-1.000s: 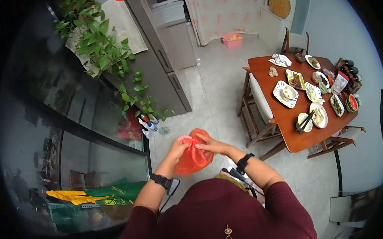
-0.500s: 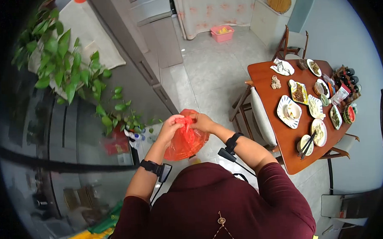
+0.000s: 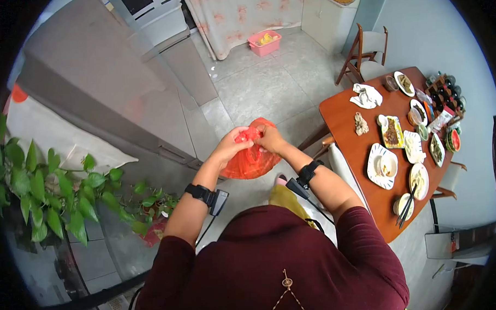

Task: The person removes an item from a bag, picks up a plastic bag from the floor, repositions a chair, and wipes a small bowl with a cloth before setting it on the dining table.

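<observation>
A red translucent plastic bag [image 3: 254, 164] hangs in front of my body, above the floor. Its gathered top is pinched by my left hand [image 3: 232, 147], fingers closed round the bunched plastic. My right hand [image 3: 270, 139] grips the same neck from the other side, its fingertips pressed close to the left ones. The bag bulges out below both hands, and I cannot make out what is inside. Part of the knotted or twisted neck is hidden behind the fingers.
To the right stands a wooden table [image 3: 348, 132] with several dishes, chopsticks [image 3: 406, 205] and a crumpled white cloth [image 3: 366, 96]. A chair [image 3: 364, 55] is beyond it. A grey refrigerator [image 3: 109, 94] and a trailing plant [image 3: 58, 194] are on the left. A pink basin [image 3: 265, 43] sits ahead.
The view has shifted forward and turned; the refrigerator now fills more of the left side. Both hands still hold the bag's neck, and a foot has come into view below.
</observation>
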The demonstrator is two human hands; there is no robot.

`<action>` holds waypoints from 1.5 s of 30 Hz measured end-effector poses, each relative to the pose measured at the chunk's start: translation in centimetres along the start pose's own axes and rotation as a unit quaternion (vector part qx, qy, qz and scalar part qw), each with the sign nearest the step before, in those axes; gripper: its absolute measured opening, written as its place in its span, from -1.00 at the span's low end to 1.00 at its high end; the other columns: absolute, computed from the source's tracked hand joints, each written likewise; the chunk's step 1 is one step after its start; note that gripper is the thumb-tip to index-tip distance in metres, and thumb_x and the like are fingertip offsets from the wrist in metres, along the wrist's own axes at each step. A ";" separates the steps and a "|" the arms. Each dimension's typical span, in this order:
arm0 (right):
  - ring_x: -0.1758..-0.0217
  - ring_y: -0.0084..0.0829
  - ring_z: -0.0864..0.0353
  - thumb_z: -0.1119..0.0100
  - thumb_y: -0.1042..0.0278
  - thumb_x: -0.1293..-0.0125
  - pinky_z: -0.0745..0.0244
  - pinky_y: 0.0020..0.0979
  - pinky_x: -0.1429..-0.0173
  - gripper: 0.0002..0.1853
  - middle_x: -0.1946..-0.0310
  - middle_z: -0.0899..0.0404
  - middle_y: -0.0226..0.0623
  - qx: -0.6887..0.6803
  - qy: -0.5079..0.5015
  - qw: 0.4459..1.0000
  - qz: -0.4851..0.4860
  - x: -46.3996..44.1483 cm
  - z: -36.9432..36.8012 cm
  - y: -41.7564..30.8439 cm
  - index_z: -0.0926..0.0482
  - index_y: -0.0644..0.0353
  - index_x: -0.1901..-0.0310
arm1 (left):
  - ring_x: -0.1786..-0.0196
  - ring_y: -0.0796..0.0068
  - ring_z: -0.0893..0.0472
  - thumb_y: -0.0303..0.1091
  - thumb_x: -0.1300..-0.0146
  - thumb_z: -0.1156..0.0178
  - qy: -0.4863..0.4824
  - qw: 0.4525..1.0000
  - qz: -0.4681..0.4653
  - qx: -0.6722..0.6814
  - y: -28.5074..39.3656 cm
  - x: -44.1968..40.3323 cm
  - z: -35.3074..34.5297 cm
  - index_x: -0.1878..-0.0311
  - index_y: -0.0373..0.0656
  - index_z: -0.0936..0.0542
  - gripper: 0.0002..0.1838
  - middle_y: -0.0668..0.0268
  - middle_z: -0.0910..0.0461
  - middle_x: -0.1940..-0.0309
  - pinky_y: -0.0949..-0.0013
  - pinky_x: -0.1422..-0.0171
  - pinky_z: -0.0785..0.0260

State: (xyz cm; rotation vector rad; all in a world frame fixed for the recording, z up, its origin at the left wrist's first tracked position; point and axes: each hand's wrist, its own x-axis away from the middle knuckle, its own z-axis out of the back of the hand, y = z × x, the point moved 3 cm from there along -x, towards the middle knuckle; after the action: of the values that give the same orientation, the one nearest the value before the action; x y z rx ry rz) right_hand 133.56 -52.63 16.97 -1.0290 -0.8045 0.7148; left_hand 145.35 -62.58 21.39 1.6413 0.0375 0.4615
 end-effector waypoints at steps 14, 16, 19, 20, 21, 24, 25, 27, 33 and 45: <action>0.68 -0.53 -0.51 -0.18 0.47 -0.04 -0.41 -0.46 0.53 -0.83 0.61 -0.53 -0.27 0.021 -0.037 0.998 0.048 -22.5 9.7 -5.3 -0.52 0.28 0.29 | -0.05 0.51 -0.43 -0.34 -0.14 -0.19 0.058 0.998 0.004 -0.015 5.7 -22.1 9.3 -0.16 -0.20 -0.36 -0.50 0.30 -0.46 0.00 0.42 -0.18 -0.24; 0.68 -0.52 -0.50 -0.18 0.47 -0.05 -0.41 -0.47 0.52 -0.83 0.61 -0.53 -0.28 0.004 -0.039 0.998 0.043 -25.9 10.6 -6.1 -0.52 0.27 0.27 | -0.06 0.49 -0.42 -0.31 -0.15 -0.19 0.066 0.998 0.012 0.015 6.4 -24.8 11.7 -0.16 -0.19 -0.36 -0.51 0.30 -0.46 0.01 0.42 -0.18 -0.23; 0.69 -0.50 -0.49 -0.18 0.47 -0.06 -0.41 -0.46 0.52 -0.83 0.59 -0.54 -0.30 0.014 -0.029 0.996 0.085 -32.1 11.1 -5.8 -0.53 0.25 0.26 | -0.08 0.48 -0.41 -0.25 -0.18 -0.16 0.062 0.997 0.020 0.044 6.8 -29.9 16.4 -0.16 -0.16 -0.37 -0.52 0.30 -0.46 0.01 0.39 -0.19 -0.22; 0.69 -0.50 -0.49 -0.19 0.47 -0.06 -0.41 -0.45 0.52 -0.83 0.58 -0.54 -0.30 0.012 -0.033 0.997 0.075 -34.5 11.1 -4.9 -0.53 0.23 0.27 | -0.08 0.47 -0.40 -0.20 -0.20 -0.14 0.056 0.997 0.022 0.053 6.3 -31.0 17.5 -0.16 -0.14 -0.37 -0.53 0.29 -0.46 0.01 0.37 -0.19 -0.22; 0.69 -0.49 -0.49 -0.19 0.46 -0.06 -0.41 -0.45 0.51 -0.84 0.58 -0.54 -0.30 0.012 -0.035 0.997 0.070 -36.3 11.2 -5.3 -0.53 0.22 0.28 | -0.08 0.47 -0.40 -0.20 -0.20 -0.14 0.053 0.997 0.025 0.054 6.7 -31.6 18.4 -0.16 -0.14 -0.37 -0.53 0.29 -0.46 0.01 0.37 -0.19 -0.22; 0.69 -0.48 -0.51 -0.19 0.44 -0.06 -0.42 -0.41 0.49 -0.88 0.63 -0.53 -0.27 0.060 -0.038 0.995 0.069 -40.9 11.5 -6.7 -0.51 0.22 0.34 | -0.05 0.47 -0.44 -0.04 -0.24 -0.05 0.098 0.994 0.035 -0.023 8.9 -34.4 22.5 -0.15 -0.10 -0.37 -0.51 0.27 -0.48 0.02 0.27 -0.18 -0.20; 0.68 -0.47 -0.51 -0.19 0.44 -0.06 -0.42 -0.40 0.49 -0.88 0.65 -0.53 -0.26 0.103 -0.045 0.991 0.078 -42.6 11.5 -7.2 -0.49 0.23 0.36 | -0.05 0.47 -0.44 -0.04 -0.24 -0.05 0.097 0.994 0.037 -0.020 9.0 -35.3 24.1 -0.15 -0.10 -0.37 -0.51 0.27 -0.48 0.02 0.27 -0.18 -0.20; 0.68 -0.46 -0.51 -0.18 0.44 -0.05 -0.42 -0.40 0.49 -0.89 0.65 -0.53 -0.26 0.112 -0.046 0.990 0.073 -45.3 12.1 -8.5 -0.48 0.23 0.38 | -0.04 0.45 -0.46 -0.02 -0.22 -0.07 0.093 0.995 0.033 0.010 9.5 -37.0 27.2 -0.16 -0.09 -0.36 -0.48 0.27 -0.51 0.05 0.29 -0.17 -0.20; 0.71 -0.58 -0.44 -0.17 0.48 -0.10 -0.38 -0.53 0.61 -0.86 0.62 -0.48 -0.39 0.065 -0.066 0.994 0.059 -54.9 12.8 -10.4 -0.50 0.22 0.28 | 0.09 0.49 -0.50 0.06 -0.18 -0.11 0.261 0.961 0.074 0.058 8.8 -40.3 35.9 -0.05 -0.10 -0.41 -0.49 0.31 -0.53 0.13 0.36 -0.05 -0.27; 0.73 -0.57 -0.42 -0.17 0.44 -0.06 -0.35 -0.53 0.65 -0.84 0.59 -0.47 -0.37 0.049 -0.163 0.980 0.104 -75.6 13.1 -9.0 -0.51 0.22 0.28 | 0.22 0.50 -0.46 0.01 -0.15 -0.17 0.529 0.830 -0.033 0.177 14.4 -51.5 50.9 0.02 -0.15 -0.43 -0.52 0.34 -0.44 0.23 0.41 0.21 -0.33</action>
State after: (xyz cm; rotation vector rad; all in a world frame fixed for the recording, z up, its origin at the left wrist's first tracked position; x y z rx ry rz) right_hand 84.38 -111.93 11.47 -0.9262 -0.9418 1.1118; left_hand 110.80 -127.79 18.47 1.5310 1.0596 1.3242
